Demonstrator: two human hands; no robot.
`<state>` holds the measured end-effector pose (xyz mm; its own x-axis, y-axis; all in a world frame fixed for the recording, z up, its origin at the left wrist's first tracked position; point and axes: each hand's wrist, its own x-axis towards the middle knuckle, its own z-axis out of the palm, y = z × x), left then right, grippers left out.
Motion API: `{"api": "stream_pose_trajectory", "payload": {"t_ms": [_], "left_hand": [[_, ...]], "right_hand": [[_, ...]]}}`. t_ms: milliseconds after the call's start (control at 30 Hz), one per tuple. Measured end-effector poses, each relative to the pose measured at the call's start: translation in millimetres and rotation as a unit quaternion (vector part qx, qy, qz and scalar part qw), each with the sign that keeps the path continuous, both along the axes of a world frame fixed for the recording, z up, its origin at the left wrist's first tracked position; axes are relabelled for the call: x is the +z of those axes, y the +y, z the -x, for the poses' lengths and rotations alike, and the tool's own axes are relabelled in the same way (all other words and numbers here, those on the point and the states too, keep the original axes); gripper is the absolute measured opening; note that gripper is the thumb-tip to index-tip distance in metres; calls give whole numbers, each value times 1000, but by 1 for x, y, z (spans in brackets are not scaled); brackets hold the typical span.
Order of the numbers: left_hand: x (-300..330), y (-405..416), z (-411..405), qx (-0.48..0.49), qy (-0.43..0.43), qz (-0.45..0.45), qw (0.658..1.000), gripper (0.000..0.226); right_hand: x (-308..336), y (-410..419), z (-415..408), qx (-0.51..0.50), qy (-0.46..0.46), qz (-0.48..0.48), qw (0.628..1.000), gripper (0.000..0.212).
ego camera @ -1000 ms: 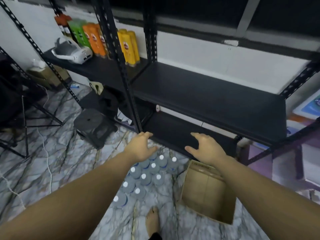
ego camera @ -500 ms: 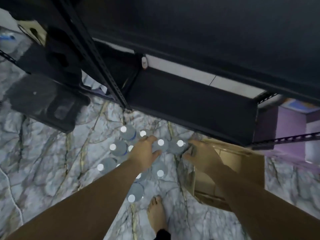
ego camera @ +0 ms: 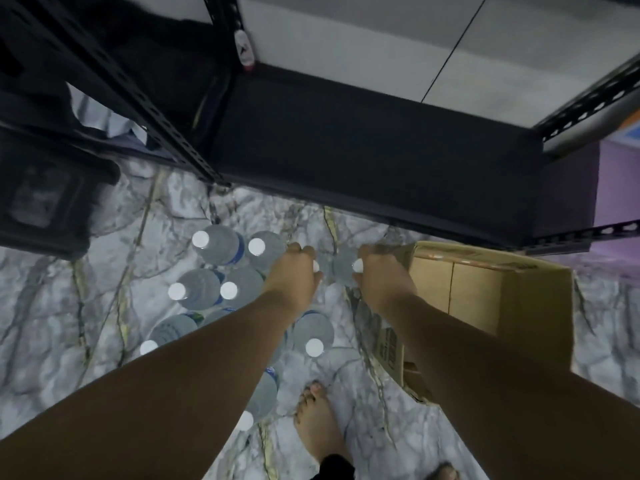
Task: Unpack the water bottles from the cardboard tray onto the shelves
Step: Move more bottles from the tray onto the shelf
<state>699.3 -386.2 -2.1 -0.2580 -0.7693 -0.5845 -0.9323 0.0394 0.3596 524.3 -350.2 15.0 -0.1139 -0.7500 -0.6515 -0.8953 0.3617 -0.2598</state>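
Below, in the head view, both hands are seen closed over bottle tops at the far edge of the bottle cluster on the marble floor (ego camera: 104, 306). The left hand (ego camera: 294, 271) is curled around a white cap, and the right hand (ego camera: 381, 275) is clamped on the cap and neck of the next bottle (ego camera: 341, 268) — so each grip is shut on a bottle of its own, the two side by side and nearly touching. Every bottle stands upright, long axis vertical, so the lift is judged to be straight up by the neck.

From the grips, the lower shelf (ego camera: 381, 161) lies at 12 o'clock, dark and bare as far as can be seen. The remaining water bottles (ego camera: 218, 244) are grouped from 9 to 7 o'clock of the left hand, caps up. The cardboard box (ego camera: 485, 292) stands at 3 o'clock of the right hand, open-topped — no bottles are seen inside it. A bare foot (ego camera: 318, 420) rests at 6 o'clock.
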Motion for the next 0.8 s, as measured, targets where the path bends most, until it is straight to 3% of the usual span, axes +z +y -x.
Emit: {"api": "stream_pose_trajectory", "payload": {"t_ms": [300,800], "left_hand": [[86,2,-6,-20,25,73,997,34],[433,82,9,-45,103,239,965,30]], "right_hand": [[76,23,12,-57,-36,45,997,36],[411,93,47,20,-104,335,936,17]]}}
